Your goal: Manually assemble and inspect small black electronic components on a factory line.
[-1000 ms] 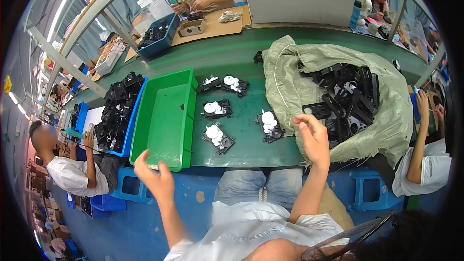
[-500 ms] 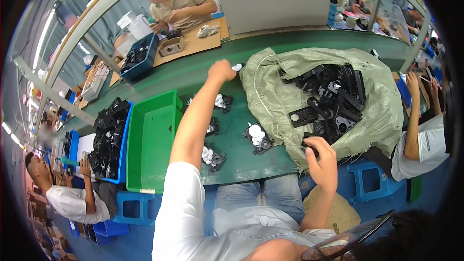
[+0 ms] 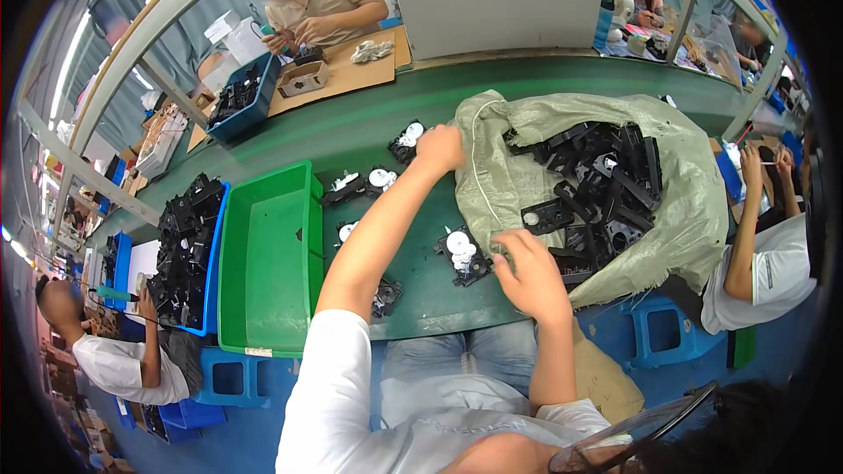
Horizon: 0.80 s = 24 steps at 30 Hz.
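My left hand [image 3: 441, 149] is curled at the left edge of a pale green woven sack [image 3: 492, 167]. Its fingertips are hidden, so what it grips cannot be made out. Just left of it a black plastic part with white gears [image 3: 408, 140] lies on the green table. My right hand [image 3: 533, 276] hovers by the sack's near edge, fingers stretched and apart, with nothing in it. Close to its fingertips lies another black part with white gears [image 3: 463, 256]. Several black plastic parts [image 3: 606, 184] fill the open sack. More geared parts [image 3: 356, 183] sit beneath and beside my left forearm.
A green bin [image 3: 268, 254] stands at the left, beside a blue bin [image 3: 189, 246] heaped with black parts. Co-workers sit across the table [image 3: 320, 4], at the left [image 3: 123, 355] and at the right [image 3: 764, 272]. A blue stool [image 3: 663, 333] stands at the lower right.
My left hand has moved right to the sack's edge, uncovering the geared part beside it. The right hand has let go of a dark part, moved left and opened. The sack's left edge has shifted right.
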### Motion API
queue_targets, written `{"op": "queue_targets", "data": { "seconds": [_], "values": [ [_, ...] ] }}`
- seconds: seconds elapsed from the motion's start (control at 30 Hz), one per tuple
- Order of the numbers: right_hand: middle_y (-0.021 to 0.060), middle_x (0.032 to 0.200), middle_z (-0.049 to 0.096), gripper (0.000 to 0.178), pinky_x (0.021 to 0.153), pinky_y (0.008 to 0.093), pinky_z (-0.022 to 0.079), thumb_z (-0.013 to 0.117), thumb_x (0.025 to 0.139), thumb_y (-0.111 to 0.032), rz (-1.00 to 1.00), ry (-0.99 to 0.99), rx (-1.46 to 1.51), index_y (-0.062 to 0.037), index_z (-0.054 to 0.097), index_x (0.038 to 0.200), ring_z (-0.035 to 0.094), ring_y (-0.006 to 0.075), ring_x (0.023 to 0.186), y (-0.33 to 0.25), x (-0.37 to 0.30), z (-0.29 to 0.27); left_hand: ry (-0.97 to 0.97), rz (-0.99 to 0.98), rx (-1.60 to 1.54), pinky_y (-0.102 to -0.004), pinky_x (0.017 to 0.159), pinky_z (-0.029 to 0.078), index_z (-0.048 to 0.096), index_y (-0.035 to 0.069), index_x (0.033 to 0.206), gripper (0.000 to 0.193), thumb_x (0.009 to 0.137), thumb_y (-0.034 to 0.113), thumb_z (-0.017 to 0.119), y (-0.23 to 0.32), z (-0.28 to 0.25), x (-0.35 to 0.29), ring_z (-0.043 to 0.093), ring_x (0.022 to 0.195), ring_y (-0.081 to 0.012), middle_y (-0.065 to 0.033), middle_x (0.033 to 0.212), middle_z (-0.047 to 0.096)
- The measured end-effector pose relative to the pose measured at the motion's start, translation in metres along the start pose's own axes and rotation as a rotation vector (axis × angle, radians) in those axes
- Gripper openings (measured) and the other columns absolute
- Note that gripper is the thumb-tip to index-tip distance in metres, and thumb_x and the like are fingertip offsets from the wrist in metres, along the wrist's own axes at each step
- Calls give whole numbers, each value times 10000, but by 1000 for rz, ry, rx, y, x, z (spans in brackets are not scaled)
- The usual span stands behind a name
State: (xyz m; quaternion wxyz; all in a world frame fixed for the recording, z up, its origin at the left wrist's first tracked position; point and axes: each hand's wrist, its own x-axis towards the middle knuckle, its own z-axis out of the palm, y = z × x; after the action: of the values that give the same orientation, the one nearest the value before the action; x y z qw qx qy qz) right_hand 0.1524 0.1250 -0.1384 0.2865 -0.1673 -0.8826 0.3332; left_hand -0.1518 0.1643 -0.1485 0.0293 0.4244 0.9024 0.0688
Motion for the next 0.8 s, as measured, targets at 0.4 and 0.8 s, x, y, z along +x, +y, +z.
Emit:
{"op": "queue_targets", "data": {
  "seconds": [0.4,0.8],
  "values": [
    [95,1053,646,233,834,339,486,598,821,-40,6,66,18,-10,631,1050,608,284,924,-12,-6,-19,-183,-38,521,-414,888,345,746,97,994,290,782,193,573,-62,-16,62,527,1078,-313,-104,1089,713],
    [109,984,634,214,806,367,500,585,826,-55,124,189,-300,-41,635,1034,605,303,894,5,-6,-62,-145,90,-96,-336,718,476,730,4,874,257,828,245,653,-133,-59,97,592,716,-215,-67,812,697]
  ]
}}
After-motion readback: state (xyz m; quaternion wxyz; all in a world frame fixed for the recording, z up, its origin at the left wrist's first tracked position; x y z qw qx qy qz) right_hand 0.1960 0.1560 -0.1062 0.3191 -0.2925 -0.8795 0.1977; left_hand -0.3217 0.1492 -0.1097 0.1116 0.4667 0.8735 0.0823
